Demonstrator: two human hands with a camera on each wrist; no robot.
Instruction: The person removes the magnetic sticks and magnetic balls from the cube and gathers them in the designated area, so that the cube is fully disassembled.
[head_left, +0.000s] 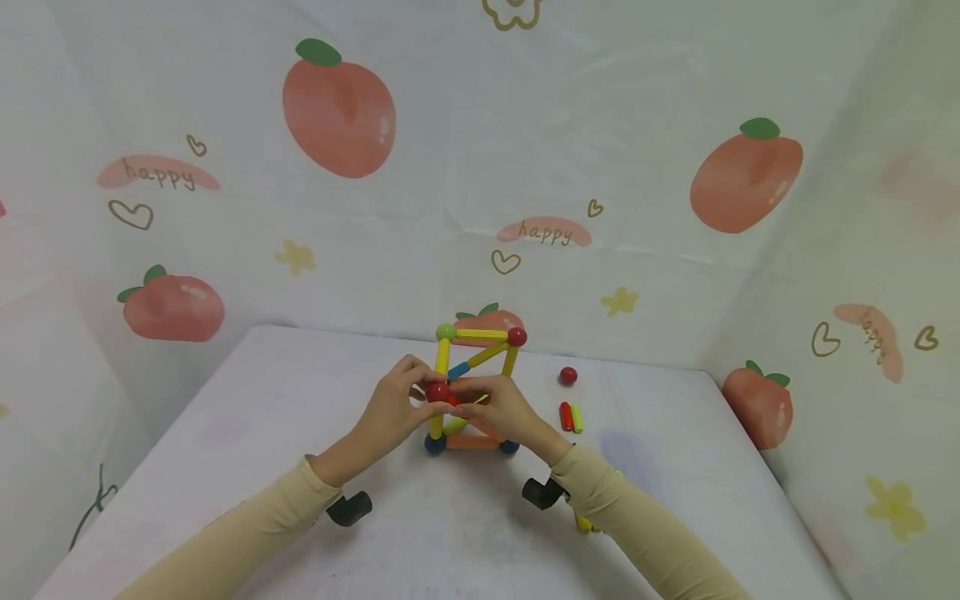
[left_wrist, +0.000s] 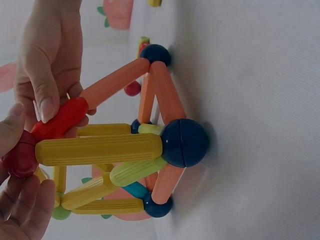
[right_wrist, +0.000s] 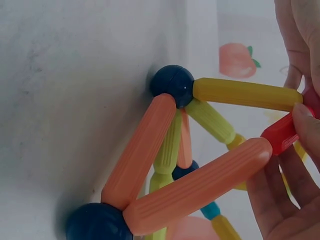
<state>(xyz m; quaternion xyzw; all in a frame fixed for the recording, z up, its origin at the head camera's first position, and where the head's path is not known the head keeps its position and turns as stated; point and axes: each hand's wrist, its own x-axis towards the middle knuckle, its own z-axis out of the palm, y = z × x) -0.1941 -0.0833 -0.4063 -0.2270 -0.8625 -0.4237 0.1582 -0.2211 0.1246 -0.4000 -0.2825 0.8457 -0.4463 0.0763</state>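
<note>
A frame of magnetic sticks and balls stands on the table, with dark blue balls (left_wrist: 185, 143) at its base. My left hand (head_left: 393, 404) pinches a dark red ball (head_left: 437, 392) at the top of an upright yellow stick (left_wrist: 100, 150). A short red stick (left_wrist: 62, 119) slants from that ball, and my right hand (head_left: 504, 410) pinches it between thumb and fingers. End to end with the red stick runs an orange stick (right_wrist: 200, 185), which slopes down to a blue corner ball (right_wrist: 97, 222). Behind, a green ball (head_left: 446, 333) and another red ball (head_left: 517, 337) top the frame.
Right of the frame lie a loose red ball (head_left: 568, 376), a red stick (head_left: 566, 416) and a yellow-green stick (head_left: 577, 418). Yellow pieces (head_left: 583, 523) show partly under the right forearm. A printed cloth (head_left: 450, 167) hangs behind the white table (head_left: 435, 533).
</note>
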